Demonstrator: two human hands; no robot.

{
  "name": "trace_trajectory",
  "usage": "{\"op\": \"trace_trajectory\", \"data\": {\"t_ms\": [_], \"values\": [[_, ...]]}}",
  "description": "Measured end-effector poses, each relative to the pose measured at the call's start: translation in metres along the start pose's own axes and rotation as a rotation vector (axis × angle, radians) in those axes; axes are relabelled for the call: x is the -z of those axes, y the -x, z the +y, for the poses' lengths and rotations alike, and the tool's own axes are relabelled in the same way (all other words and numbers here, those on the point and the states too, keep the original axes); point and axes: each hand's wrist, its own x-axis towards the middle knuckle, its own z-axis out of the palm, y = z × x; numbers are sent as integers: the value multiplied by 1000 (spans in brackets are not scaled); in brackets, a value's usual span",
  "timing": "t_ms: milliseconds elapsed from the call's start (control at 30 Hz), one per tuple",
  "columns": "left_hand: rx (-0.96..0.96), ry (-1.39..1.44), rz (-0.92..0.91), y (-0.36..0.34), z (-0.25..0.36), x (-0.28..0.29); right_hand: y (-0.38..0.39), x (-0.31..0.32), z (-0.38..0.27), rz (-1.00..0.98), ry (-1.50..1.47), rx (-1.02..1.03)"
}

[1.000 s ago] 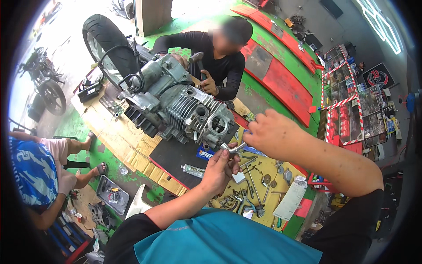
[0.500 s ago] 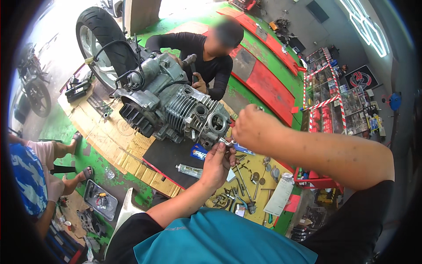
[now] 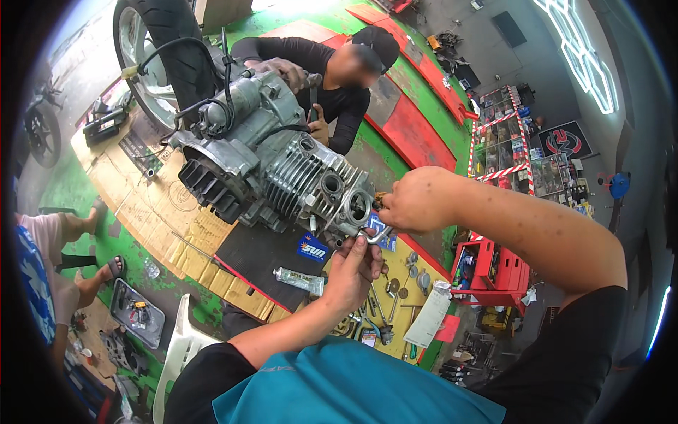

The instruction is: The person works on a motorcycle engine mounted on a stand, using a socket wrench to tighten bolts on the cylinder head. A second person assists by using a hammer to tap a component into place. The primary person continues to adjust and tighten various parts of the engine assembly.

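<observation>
In front of me a motorcycle engine (image 3: 258,152) lies on the bench, its finned cylinder (image 3: 293,185) and open cylinder head (image 3: 358,206) toward me. My left hand (image 3: 349,272) is closed at the head's near edge, thumb and fingers pinching the end of a shiny bent wrench (image 3: 380,234). Beside the head's right side, my right hand (image 3: 418,201) is closed around the wrench's other end; its fingertips are partly hidden. How the wrench meets the engine is covered by my left fingers. A blue packet (image 3: 312,247) and a silver tube (image 3: 299,280) lie nearby.
Across the engine a co-worker (image 3: 339,88) grips a hammer-like tool (image 3: 313,102). A wheel (image 3: 166,60) stands at far left. Tools, bolts and a paper sheet (image 3: 429,316) cover the yellow board at right. A red tool cart (image 3: 492,272) and white chair (image 3: 185,328) stand near.
My right hand has lowered, bringing the bent wrench into clearer view. My left hand stays at the cylinder head. The view has shifted, and the co-worker's hand now shows on top of the engine.
</observation>
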Motion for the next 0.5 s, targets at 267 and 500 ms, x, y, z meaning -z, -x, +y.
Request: {"op": "trace_trajectory", "data": {"t_ms": [267,500], "values": [[250,131,-263,-8,16,2,-12,1,0,272,-72,-160],[400,214,-386,-14,28,13,-14,12,3,249,-7,-132]]}}
